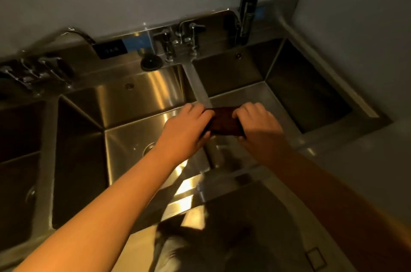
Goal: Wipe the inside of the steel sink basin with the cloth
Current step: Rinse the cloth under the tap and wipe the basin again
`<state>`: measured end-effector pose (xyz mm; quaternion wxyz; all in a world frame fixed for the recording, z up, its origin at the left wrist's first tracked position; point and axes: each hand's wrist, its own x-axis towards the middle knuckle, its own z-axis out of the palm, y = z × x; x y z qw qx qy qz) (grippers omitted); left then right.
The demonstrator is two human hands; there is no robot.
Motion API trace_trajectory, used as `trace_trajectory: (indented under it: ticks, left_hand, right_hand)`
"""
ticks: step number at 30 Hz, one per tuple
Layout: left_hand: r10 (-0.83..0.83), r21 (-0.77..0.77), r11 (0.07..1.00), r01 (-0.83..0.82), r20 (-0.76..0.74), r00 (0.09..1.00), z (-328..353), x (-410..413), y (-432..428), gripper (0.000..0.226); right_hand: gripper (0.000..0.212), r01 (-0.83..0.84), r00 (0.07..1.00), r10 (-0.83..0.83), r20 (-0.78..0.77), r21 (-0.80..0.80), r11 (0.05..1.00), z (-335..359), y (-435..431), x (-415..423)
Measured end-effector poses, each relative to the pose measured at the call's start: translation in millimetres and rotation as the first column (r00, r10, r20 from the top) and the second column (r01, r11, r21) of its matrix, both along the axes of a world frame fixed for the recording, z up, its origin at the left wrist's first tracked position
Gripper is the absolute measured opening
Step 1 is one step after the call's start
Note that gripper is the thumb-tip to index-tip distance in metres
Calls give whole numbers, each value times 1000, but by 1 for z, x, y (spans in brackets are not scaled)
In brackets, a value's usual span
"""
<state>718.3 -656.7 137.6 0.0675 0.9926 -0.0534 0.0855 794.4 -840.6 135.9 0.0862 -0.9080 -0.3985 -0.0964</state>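
Our two hands at frame centre, left hand [189, 126] and right hand [255, 122] each clutching an end of one dark cloth [224, 124], under one water stream [198, 85], we count three steel basins [138, 94], one pump bottle [248, 11] upper right

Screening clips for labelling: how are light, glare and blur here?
Head view: dim, warm light; strong glare on the sink walls; wide-angle bending toward the edges; left taps smeared by blur; the cloth is just a dark shape between left hand and right hand.
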Motion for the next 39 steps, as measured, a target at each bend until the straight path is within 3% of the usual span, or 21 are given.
trace_trajectory:
  ticks: [9,24,29,39]
  left_hand:
    - [97,-50,994,-100,-69,993,-18,59,-109,42]
    - [220,-69,967,-245,-262,940,-90,146,-108,41]
    - [302,-31,941,-336,-364,881,-122,171,-118,44]
    - [503,116,841,-529,-526,685,-233,210,-120,43]
  right_hand:
    - [50,-124,988,118,-103,-54,991,-20,-98,85]
    - [47,-223,934,171,-315,-138,965,-92,-82,183]
    - [47,-305,888,234,-395,-127,944,-127,-83,216]
    - [53,-559,767,386,-512,-240,793,-240,-45,273]
